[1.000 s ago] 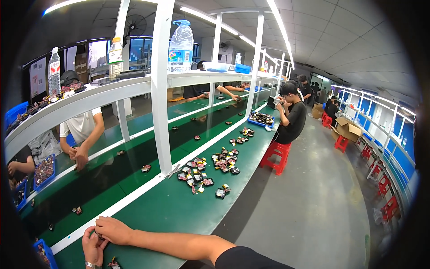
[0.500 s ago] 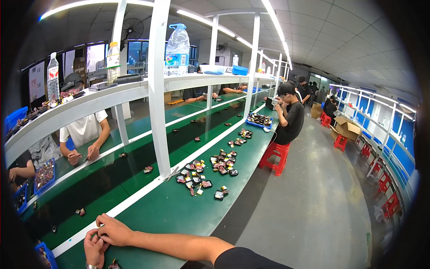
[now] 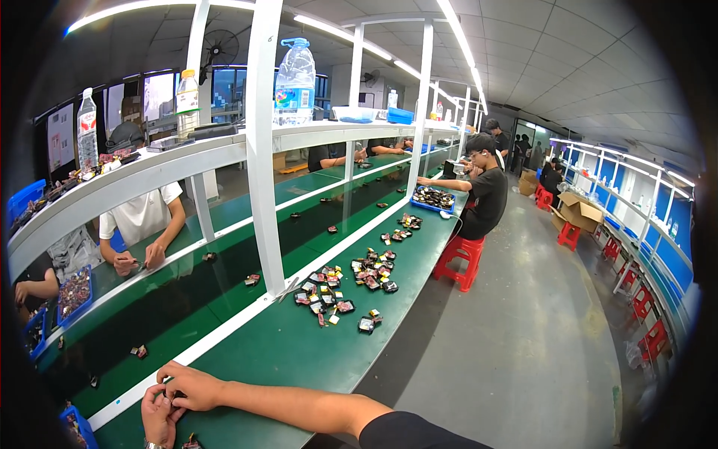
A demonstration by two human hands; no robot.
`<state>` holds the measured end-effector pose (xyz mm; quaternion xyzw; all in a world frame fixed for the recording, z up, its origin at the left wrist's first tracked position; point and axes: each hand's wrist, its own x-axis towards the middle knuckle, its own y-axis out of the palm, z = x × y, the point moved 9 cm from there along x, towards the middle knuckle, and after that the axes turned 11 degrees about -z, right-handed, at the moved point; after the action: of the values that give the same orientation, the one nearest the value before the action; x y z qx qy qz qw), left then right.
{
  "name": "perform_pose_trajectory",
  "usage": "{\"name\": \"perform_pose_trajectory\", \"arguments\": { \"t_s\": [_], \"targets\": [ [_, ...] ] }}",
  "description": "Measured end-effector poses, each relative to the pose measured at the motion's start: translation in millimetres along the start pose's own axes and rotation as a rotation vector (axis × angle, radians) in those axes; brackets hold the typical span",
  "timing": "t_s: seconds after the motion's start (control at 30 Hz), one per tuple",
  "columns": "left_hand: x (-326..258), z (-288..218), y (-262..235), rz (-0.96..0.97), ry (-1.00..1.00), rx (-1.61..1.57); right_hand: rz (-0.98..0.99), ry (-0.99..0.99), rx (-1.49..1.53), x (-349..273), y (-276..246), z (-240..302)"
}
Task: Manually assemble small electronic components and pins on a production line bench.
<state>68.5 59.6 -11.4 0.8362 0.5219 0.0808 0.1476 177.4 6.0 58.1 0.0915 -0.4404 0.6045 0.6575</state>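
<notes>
Low in the view, my left hand (image 3: 158, 420) and my right hand (image 3: 193, 388) meet over the near end of the green workbench (image 3: 258, 374). Their fingers are closed together around something small and dark, mostly hidden by the fingers. A watch band shows at my left wrist. Just below my hands lies a small dark part (image 3: 192, 442), cut off by the lower edge. Farther along the bench, away from my hands, several small black parts with yellow and white pieces (image 3: 324, 293) lie in loose clusters.
A conveyor belt (image 3: 176, 307) with scattered parts runs left of the bench, past a white post (image 3: 266, 187). Blue trays (image 3: 434, 199) of parts stand along the line. Co-workers sit across the belt and farther along. A shelf with bottles (image 3: 296, 82) spans above; red stools (image 3: 460, 263) stand right.
Parts on the belt have shifted slightly away and to the right. The co-worker farther along has stretched an arm out over the blue tray. My hands stay nearly in place, still together.
</notes>
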Motion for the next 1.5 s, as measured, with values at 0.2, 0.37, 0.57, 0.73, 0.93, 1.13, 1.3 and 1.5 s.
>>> {"name": "perform_pose_trajectory", "arguments": {
  "t_s": [0.2, 0.37, 0.57, 0.73, 0.93, 1.13, 1.3, 1.5],
  "targets": [
    [-5, -13, -14, -0.004, -0.033, -0.059, -0.074, 0.004, -0.095, 7, 14, 3],
    [4, -2, 15, 0.146, -0.077, -0.184, -0.155, -0.071, -0.253, 1, -17, 12],
    [-7, -10, -3, 0.134, -0.044, -0.17, -0.125, -0.086, -0.222, 4, 4, 16],
    [-7, -10, -2, 0.141, -0.047, -0.158, -0.172, -0.06, -0.231, 4, 1, 19],
    [-3, -2, 0, 0.136, -0.058, -0.161, -0.252, -0.013, -0.26, -2, -2, 15],
    [2, -8, 1, 0.088, -0.009, -0.15, -0.253, -0.063, -0.219, -3, 1, 9],
    [-4, -12, -15, 0.032, 0.041, -0.172, -0.305, -0.115, -0.084, -1, 15, 18],
    [4, 0, -4, -0.029, 0.056, -0.139, -0.307, -0.007, -0.025, -6, 2, 10]
  ]
}}
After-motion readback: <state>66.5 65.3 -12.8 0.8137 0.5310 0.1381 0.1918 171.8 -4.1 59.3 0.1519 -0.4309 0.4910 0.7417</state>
